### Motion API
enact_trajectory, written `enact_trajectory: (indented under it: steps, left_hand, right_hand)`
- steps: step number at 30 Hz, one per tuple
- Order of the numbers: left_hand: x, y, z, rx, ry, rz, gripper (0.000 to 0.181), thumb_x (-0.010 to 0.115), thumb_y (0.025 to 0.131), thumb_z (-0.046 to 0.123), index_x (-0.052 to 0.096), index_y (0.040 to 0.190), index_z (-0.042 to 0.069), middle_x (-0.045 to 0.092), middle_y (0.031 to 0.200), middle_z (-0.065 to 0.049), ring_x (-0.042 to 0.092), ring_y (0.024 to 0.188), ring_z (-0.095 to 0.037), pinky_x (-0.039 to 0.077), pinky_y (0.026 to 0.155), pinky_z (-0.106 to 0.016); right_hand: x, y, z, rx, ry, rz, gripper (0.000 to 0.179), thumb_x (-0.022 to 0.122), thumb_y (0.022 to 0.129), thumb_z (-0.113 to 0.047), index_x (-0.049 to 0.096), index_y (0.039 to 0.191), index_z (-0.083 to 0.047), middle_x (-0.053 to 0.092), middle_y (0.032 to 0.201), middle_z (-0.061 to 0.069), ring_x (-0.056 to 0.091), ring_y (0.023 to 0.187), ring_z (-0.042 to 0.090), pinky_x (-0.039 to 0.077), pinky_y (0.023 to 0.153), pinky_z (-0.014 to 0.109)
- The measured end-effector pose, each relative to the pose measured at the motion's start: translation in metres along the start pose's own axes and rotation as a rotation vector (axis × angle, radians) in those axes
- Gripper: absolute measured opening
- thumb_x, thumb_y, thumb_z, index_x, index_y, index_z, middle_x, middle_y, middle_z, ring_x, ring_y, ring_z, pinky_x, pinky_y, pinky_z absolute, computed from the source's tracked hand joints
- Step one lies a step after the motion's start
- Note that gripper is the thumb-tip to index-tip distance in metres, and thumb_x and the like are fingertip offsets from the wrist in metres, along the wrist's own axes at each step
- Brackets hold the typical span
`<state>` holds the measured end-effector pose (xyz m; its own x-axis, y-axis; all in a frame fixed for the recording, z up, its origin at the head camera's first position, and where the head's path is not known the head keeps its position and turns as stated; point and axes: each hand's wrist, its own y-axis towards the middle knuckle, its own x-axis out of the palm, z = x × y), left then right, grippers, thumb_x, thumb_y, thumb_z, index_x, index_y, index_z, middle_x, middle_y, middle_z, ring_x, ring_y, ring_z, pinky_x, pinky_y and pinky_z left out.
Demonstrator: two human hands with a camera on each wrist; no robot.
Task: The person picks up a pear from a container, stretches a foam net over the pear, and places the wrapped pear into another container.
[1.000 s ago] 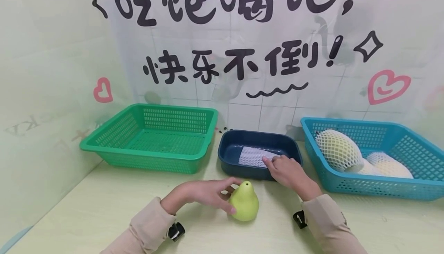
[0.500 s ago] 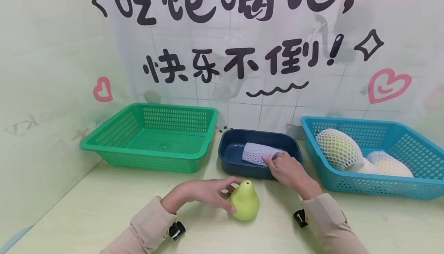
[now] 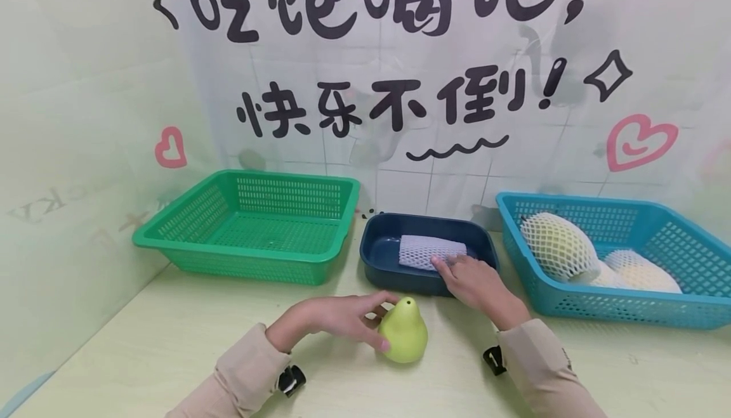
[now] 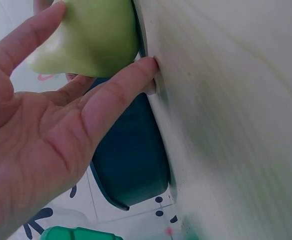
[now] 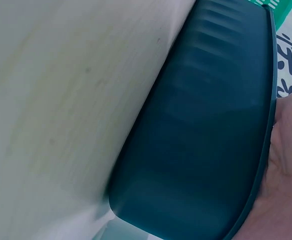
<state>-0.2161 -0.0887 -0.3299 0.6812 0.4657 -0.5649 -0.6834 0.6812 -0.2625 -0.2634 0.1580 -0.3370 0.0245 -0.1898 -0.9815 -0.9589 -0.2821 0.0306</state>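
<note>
A yellow-green pear (image 3: 407, 337) stands upright on the table, stem end up. My left hand (image 3: 349, 318) holds it from the left, thumb low on its side and a fingertip near its neck. In the left wrist view, the pear (image 4: 103, 40) is at the top, with the thumb against it and another finger beneath. My right hand (image 3: 475, 281) reaches over the front rim of a navy-blue basin (image 3: 394, 281) and pinches a white foam fruit net (image 3: 419, 250) lying inside. The right wrist view shows the basin's outer wall (image 5: 206, 125); the fingertips are hidden behind its rim.
An empty green basket (image 3: 251, 256) stands at the back left. At the right, a blue basket (image 3: 634, 307) holds several fruits in white foam nets (image 3: 556, 247). Behind is a translucent printed sheet (image 3: 365, 145) with black writing. Both wrists wear black bands.
The foam net has turned within the basin: it tilted half a second ago and now lies level, slightly farther right than at first. Both hands and the pear have stayed nearly still.
</note>
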Motion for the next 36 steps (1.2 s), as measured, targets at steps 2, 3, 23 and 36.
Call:
enact_trajectory:
  steps: [2, 3, 23, 36]
  left_hand:
    - [0.0002, 0.0, -0.0002, 0.001, 0.003, 0.0, 0.061, 0.071, 0.082, 0.019, 0.038, 0.134, 0.024, 0.041, 0.141, 0.001, 0.045, 0.126, -0.021, 0.036, 0.104, -0.036]
    - [0.0004, 0.0002, -0.0004, 0.003, 0.003, 0.001, 0.061, 0.071, 0.082, 0.018, 0.038, 0.134, 0.024, 0.041, 0.141, 0.0, 0.045, 0.126, -0.021, 0.036, 0.104, -0.035]
    - [0.0013, 0.0005, -0.0008, 0.002, 0.002, 0.003, 0.06, 0.071, 0.082, 0.018, 0.038, 0.132, 0.025, 0.041, 0.14, 0.0, 0.045, 0.126, -0.022, 0.037, 0.103, -0.034]
    - [0.001, -0.0005, -0.001, 0.004, 0.0, -0.008, 0.063, 0.07, 0.083, 0.017, 0.036, 0.135, 0.025, 0.04, 0.142, 0.0, 0.044, 0.127, -0.021, 0.038, 0.104, -0.034]
  right_hand:
    - [0.0002, -0.0006, 0.0002, -0.006, -0.02, 0.001, 0.06, 0.026, 0.1, -0.043, 0.066, 0.105, 0.002, 0.061, 0.115, 0.024, 0.055, 0.109, 0.041, 0.039, 0.095, 0.053]
    - [0.0003, -0.0009, 0.0003, -0.006, -0.029, 0.002, 0.06, 0.027, 0.1, -0.044, 0.067, 0.102, 0.001, 0.063, 0.11, 0.024, 0.057, 0.105, 0.04, 0.04, 0.094, 0.052]
    - [0.0009, -0.0024, 0.0005, -0.014, 0.0, 0.052, 0.058, 0.032, 0.1, -0.043, 0.069, 0.094, 0.001, 0.064, 0.101, 0.017, 0.053, 0.094, 0.033, 0.041, 0.087, 0.05]
    - [0.0012, -0.0022, 0.0004, -0.046, 0.026, 0.096, 0.058, 0.033, 0.099, -0.045, 0.07, 0.104, -0.001, 0.056, 0.125, 0.02, 0.046, 0.116, 0.04, 0.039, 0.095, 0.054]
